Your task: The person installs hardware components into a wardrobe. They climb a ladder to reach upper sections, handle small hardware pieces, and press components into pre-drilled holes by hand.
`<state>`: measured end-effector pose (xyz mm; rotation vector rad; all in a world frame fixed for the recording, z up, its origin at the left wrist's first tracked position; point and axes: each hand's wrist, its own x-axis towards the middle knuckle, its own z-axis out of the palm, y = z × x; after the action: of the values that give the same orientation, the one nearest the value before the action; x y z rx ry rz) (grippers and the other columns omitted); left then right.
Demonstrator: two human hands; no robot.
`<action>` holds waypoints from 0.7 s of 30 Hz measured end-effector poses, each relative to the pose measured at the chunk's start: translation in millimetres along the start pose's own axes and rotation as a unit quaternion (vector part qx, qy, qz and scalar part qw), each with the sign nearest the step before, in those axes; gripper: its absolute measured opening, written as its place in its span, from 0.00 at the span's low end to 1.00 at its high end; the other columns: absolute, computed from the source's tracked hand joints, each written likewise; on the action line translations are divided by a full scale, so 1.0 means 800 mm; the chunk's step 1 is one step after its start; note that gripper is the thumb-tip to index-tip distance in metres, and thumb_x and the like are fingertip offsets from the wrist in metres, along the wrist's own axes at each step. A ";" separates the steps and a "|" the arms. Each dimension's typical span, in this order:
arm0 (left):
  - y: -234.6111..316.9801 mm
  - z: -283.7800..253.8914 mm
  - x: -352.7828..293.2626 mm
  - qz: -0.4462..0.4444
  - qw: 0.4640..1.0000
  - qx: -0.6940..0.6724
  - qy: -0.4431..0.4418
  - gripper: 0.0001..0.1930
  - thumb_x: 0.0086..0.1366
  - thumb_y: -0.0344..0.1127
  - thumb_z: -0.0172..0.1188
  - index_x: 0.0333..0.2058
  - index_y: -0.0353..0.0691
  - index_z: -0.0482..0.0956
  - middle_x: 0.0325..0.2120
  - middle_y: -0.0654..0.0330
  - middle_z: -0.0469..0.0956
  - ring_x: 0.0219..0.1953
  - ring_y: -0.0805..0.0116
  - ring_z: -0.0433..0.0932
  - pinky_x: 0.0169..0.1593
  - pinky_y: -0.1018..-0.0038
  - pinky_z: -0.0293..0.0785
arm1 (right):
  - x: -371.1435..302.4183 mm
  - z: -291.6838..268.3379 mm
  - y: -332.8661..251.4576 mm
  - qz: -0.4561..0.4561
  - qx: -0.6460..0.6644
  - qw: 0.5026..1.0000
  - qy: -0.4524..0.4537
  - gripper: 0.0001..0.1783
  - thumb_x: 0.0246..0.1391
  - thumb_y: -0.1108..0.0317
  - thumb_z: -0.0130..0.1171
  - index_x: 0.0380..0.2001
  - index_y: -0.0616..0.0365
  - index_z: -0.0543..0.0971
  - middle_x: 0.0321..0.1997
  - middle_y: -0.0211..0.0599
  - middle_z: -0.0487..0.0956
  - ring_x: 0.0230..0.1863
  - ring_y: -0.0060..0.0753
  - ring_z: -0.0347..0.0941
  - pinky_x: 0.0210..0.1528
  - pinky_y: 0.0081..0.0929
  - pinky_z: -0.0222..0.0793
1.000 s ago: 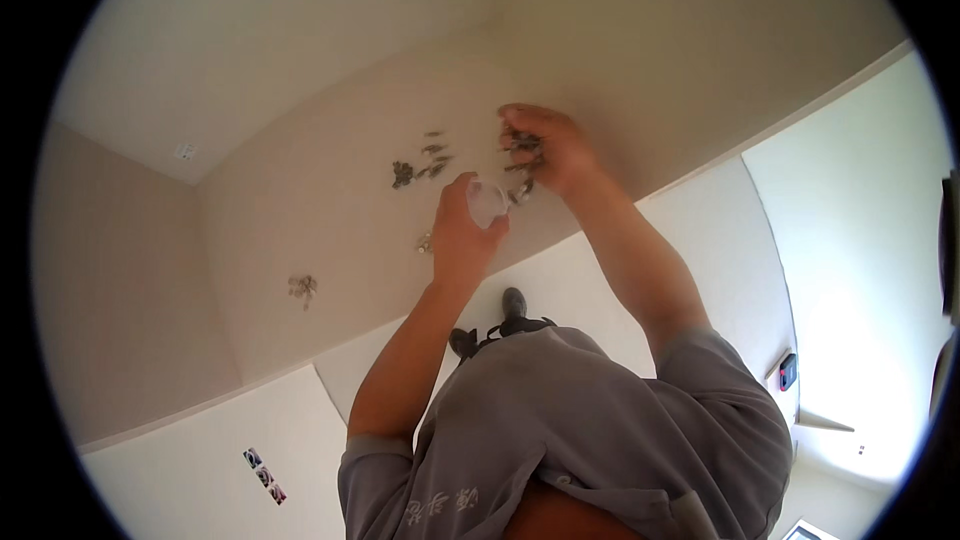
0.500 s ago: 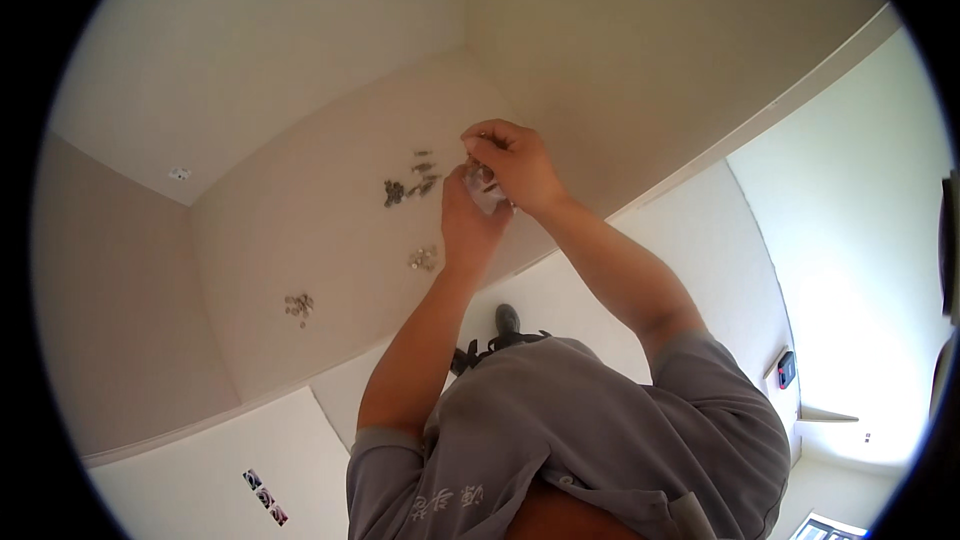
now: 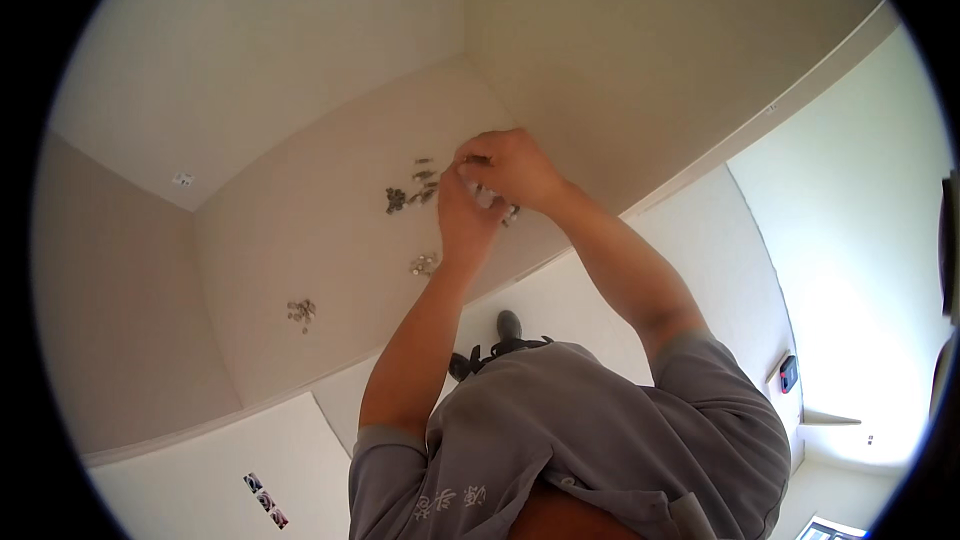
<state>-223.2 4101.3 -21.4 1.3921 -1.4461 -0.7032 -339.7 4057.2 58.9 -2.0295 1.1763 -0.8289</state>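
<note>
Both hands meet above a pale board surface (image 3: pixel 330 230). My left hand (image 3: pixel 466 220) is closed around a small clear plastic bag (image 3: pixel 486 196), whose lower end shows between thumb and palm. My right hand (image 3: pixel 516 168) bends over the top of the bag, its fingers pinching a small dark metal piece (image 3: pixel 478 159). Left of the hands lie several slim metal pieces (image 3: pixel 425 176) and a cluster of dark small metal parts (image 3: pixel 396 200). A little pile of shiny small parts (image 3: pixel 423 264) rests near my left wrist. What else the bag contains is mostly hidden.
Another pile of small metal parts (image 3: pixel 301 311) lies farther left on the board. Pale upright panels (image 3: pixel 660 50) enclose the surface, with a front edge (image 3: pixel 540 268) running before me. A black and red device (image 3: pixel 788 373) sits at the far right.
My right hand has shifted slightly down and left, and the dark metal piece now shows in its fingers. My left hand covers more of the bag. The piles lie unchanged.
</note>
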 end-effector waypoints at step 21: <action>0.009 -0.096 -0.044 -0.101 0.980 -0.160 0.068 0.33 0.58 0.22 0.66 0.59 0.38 0.60 0.49 0.56 0.71 0.54 0.66 0.70 0.55 0.73 0.69 | -0.095 0.100 0.159 -0.008 -0.247 0.959 0.138 0.31 0.54 0.57 0.67 0.58 0.58 0.73 0.61 0.45 0.73 0.63 0.49 0.68 0.63 0.41 0.68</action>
<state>-160.9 4152.6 3.9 1.3148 -1.0407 -0.9073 -370.2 4091.9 -102.8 -2.3724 1.6580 -0.9153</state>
